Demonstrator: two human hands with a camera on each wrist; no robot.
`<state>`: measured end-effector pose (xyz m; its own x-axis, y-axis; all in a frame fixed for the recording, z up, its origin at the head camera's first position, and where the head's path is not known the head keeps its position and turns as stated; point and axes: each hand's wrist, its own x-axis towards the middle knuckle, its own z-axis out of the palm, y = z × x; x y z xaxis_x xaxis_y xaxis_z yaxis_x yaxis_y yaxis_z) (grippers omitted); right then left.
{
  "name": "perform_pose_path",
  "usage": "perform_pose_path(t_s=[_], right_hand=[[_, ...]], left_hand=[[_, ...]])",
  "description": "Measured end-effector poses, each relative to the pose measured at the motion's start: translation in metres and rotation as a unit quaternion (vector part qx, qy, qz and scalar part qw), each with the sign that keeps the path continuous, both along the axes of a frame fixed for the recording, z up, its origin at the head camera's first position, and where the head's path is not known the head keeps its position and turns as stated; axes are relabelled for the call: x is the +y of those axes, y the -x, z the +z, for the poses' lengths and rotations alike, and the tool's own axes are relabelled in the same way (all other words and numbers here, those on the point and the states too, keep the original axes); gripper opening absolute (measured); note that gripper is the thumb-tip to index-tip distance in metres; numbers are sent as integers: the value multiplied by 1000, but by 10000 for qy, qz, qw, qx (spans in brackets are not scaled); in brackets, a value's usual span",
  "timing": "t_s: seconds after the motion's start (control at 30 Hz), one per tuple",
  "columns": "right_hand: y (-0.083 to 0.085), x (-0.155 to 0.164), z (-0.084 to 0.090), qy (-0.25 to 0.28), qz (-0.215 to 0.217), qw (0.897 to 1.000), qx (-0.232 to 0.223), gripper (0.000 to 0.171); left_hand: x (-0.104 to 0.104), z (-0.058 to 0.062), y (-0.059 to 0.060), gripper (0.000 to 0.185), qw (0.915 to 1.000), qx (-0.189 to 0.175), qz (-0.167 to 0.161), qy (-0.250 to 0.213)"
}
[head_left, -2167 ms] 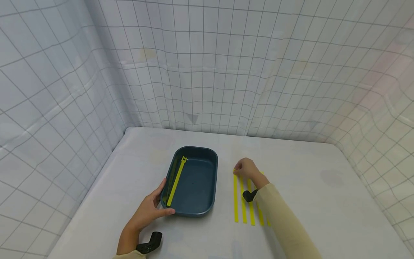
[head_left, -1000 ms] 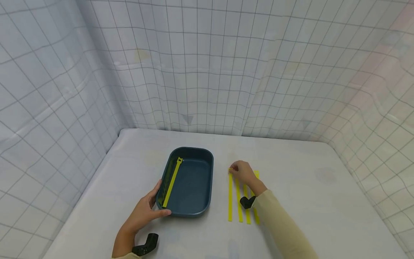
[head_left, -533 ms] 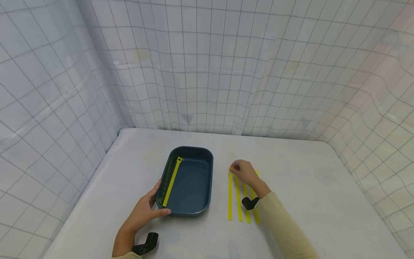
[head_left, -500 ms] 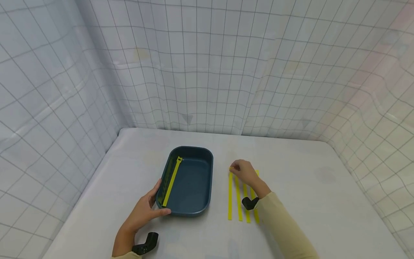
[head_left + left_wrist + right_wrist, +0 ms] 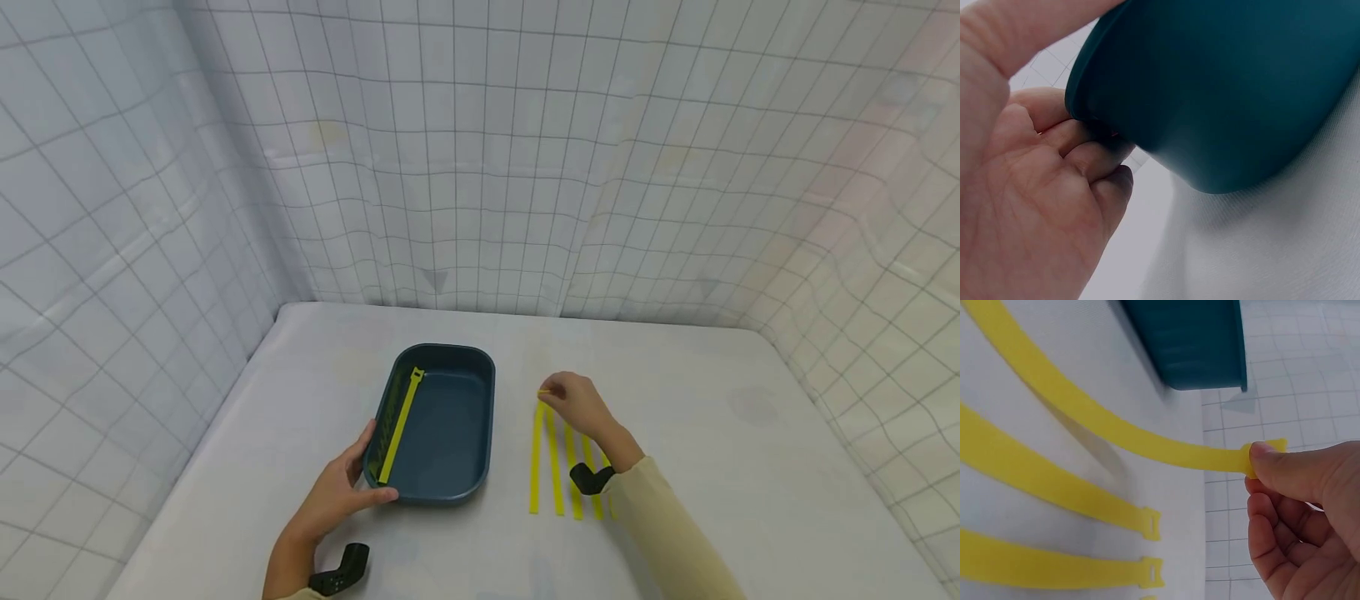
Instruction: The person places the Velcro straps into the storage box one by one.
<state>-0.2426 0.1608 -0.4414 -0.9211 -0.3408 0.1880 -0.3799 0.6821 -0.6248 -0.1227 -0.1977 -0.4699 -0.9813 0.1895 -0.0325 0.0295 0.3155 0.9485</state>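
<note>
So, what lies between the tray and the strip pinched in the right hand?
Only bare white tabletop: the head view shows nothing between the tray and the pinched yellow strip.

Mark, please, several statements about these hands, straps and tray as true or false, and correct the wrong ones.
1. The right hand pinches one end of a yellow strap. True.
2. That strap lies flat along its whole length. False: the pinched end is lifted.
3. The left hand holds the tray. True.
4. Three straps lie inside the tray. False: only one strap lies there.
5. The remaining straps lie to the right of the tray. True.
</note>
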Motion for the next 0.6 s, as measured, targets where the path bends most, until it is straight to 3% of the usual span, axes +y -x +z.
perform_pose_path(t_s=[0.37, 0.6], right_hand=[[-14, 5, 19, 43, 268, 9988, 415, 6], [-22, 6, 30, 124, 479, 9981, 358, 4]], left_hand=[[0, 1, -2, 102, 10000, 24, 48, 66], [1, 1, -2, 102, 9999, 62, 28, 126]])
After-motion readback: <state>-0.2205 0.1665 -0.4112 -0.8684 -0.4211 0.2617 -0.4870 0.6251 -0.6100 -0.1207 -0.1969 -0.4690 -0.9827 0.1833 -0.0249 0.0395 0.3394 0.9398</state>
